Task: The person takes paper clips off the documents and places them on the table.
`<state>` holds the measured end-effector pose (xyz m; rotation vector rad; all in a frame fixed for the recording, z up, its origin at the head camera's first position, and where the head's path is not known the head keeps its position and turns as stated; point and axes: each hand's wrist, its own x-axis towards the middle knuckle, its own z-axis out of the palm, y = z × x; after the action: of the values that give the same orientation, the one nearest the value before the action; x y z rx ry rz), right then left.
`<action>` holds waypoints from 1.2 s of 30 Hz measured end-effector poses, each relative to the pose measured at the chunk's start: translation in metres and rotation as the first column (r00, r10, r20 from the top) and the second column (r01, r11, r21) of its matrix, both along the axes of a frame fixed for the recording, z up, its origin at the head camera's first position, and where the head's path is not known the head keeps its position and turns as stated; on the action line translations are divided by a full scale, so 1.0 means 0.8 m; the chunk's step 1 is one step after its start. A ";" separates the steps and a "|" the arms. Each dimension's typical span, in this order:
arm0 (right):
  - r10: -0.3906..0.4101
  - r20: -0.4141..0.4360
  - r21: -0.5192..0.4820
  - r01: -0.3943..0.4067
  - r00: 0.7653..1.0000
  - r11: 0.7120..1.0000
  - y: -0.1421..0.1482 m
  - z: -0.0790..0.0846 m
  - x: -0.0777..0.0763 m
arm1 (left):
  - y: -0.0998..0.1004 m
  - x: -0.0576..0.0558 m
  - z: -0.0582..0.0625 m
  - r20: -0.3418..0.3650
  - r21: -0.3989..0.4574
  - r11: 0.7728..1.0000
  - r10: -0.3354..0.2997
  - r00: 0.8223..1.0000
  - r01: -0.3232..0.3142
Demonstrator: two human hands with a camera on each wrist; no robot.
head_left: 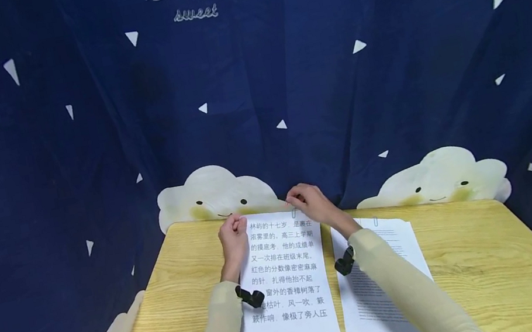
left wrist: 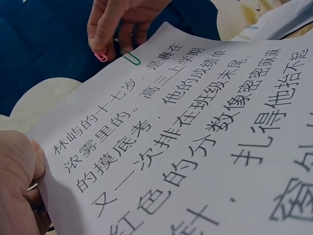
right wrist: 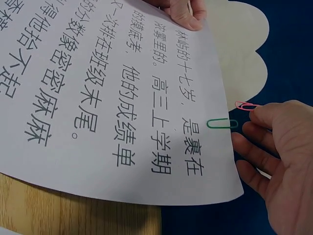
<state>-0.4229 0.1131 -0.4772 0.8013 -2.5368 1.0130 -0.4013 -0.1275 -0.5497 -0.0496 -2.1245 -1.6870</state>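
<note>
Right hand point(right wrist: 288, 156) pinching a pink paper clip point(right wrist: 247, 105), right of the right-wrist frame, right beside a green paper clip point(right wrist: 222, 120) on the top edge of the printed sheet point(right wrist: 102, 161); left hand point(head_left: 234, 240) pinching its corner, mid-frame overhead. Careful: a flexing edge could make pink snag green.

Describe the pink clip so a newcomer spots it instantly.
At the wooden table, find the large-print sheet. Just off its top edge, the right grip pinches the pink paper clip. Unlike the green clip fastened to that edge, it is pink and apart from the paper.
</note>
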 end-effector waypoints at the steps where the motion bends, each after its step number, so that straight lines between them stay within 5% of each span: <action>1: -0.002 0.003 -0.001 0.002 1.000 1.000 0.001 0.001 0.001 | 0.000 0.000 0.000 0.000 0.001 1.000 -0.001 1.000 0.001; 36: -0.103 0.052 0.009 0.103 0.993 0.995 0.059 -0.019 0.007 | 0.000 0.001 0.003 -0.002 0.004 1.000 0.014 1.000 -0.014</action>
<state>-0.4169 0.1600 -0.4920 0.6461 -2.5973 1.0056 -0.4004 -0.1278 -0.5471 -0.0353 -2.1157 -1.6824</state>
